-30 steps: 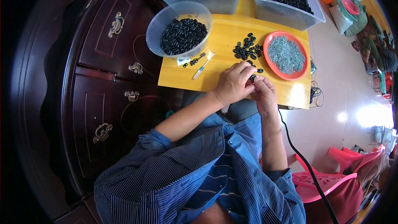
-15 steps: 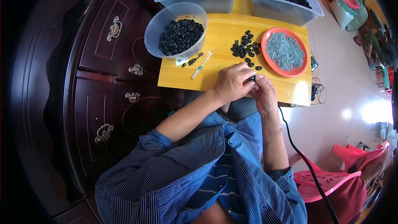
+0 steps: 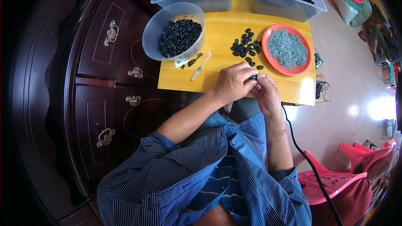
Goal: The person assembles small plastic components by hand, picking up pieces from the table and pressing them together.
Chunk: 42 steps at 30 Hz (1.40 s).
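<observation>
Over the front edge of the yellow table [image 3: 188, 79], my two hands meet around a small black oval part [image 3: 253, 77]. My left hand [image 3: 235, 83] grips the part between thumb and fingers. Pinched fingers of my right hand [image 3: 266, 92] press at its right side; whether they also hold a pin is too small to tell. Just beyond lie loose black oval parts with holes [image 3: 247, 46]. To their right, an orange-red plate [image 3: 309, 63] is heaped with thin silvery metal pins [image 3: 287, 48]. A screwdriver [image 3: 201, 67] with a clear handle lies left of my hands.
A round clear tub [image 3: 149, 44] of black parts stands at the table's left, with a few joined black pieces [image 3: 192, 60] before it. Two clear bins [image 3: 209, 2] [image 3: 287, 10] of black parts fill the back. Dark drawers [image 3: 96, 67] stand left; a pink chair [image 3: 331, 184] is at right.
The view has shifted slightly, so the table and its contents appear a little to the left. Both hands keep nearly the same grip on the black oval part.
</observation>
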Each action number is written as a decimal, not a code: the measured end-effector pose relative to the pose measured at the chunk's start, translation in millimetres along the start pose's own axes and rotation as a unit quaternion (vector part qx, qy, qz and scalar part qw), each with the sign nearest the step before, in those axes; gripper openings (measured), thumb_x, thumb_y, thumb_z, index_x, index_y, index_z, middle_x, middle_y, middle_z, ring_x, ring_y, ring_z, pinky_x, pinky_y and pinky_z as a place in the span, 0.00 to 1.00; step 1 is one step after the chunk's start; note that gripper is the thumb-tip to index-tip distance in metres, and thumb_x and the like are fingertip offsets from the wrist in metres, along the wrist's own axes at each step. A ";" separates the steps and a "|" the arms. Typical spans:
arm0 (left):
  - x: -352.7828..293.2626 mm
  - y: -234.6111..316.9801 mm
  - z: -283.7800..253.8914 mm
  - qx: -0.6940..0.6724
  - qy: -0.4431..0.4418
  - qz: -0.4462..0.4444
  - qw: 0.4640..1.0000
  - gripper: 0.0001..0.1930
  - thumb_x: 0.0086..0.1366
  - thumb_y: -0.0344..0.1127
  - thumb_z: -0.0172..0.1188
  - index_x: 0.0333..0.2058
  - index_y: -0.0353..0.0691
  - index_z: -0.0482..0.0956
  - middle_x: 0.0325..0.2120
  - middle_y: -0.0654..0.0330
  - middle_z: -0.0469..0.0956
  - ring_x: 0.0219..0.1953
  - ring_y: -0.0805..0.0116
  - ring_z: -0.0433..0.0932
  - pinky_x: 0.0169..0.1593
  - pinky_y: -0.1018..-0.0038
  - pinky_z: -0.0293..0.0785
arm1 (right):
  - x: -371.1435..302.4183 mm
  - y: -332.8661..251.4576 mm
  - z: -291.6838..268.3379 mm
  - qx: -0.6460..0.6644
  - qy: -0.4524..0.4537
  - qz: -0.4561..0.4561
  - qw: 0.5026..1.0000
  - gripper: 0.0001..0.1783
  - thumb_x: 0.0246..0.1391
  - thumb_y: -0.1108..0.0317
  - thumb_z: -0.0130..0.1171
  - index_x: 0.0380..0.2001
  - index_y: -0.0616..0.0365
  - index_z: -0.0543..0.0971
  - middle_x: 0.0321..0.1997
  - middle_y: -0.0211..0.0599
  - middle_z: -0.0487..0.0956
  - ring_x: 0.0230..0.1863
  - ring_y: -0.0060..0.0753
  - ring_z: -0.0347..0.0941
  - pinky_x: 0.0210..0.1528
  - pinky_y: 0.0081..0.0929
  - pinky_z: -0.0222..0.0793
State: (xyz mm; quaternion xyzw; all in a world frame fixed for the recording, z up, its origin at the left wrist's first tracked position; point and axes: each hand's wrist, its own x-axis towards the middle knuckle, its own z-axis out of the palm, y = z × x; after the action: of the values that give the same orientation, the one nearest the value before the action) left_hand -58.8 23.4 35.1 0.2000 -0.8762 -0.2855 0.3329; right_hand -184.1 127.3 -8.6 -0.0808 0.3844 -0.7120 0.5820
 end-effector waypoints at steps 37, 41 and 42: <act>0.0 -4.6 0.6 -0.033 -0.017 -0.025 0.999 0.12 0.52 0.28 0.69 0.37 0.37 0.82 0.30 0.57 0.79 0.28 0.60 0.81 0.33 0.68 0.78 | 0.0 -3.2 5.2 -0.018 0.006 0.003 1.000 0.08 0.68 0.65 0.53 0.39 0.56 0.78 0.33 0.28 0.79 0.34 0.21 0.77 0.45 0.25 0.76; 1.1 -3.4 1.3 -0.032 -0.019 -0.017 0.999 0.12 0.52 0.27 0.68 0.37 0.37 0.82 0.30 0.57 0.79 0.27 0.61 0.81 0.32 0.68 0.78 | -0.6 -3.8 1.5 -0.014 0.002 0.001 1.000 0.08 0.68 0.65 0.53 0.39 0.56 0.78 0.35 0.30 0.81 0.35 0.22 0.78 0.45 0.26 0.76; 0.1 -4.6 1.2 -0.032 -0.019 -0.019 0.999 0.12 0.52 0.27 0.68 0.37 0.37 0.82 0.30 0.57 0.79 0.27 0.61 0.81 0.32 0.68 0.78 | -0.4 -3.6 2.5 -0.016 0.001 0.005 1.000 0.08 0.68 0.65 0.53 0.39 0.57 0.78 0.35 0.30 0.81 0.35 0.22 0.78 0.46 0.26 0.76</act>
State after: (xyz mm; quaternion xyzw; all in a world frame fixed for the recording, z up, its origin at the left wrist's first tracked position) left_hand -59.0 20.4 31.5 0.2006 -0.8688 -0.3232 0.3170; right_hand -185.3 126.5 -4.4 -0.0878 0.3965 -0.7032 0.5836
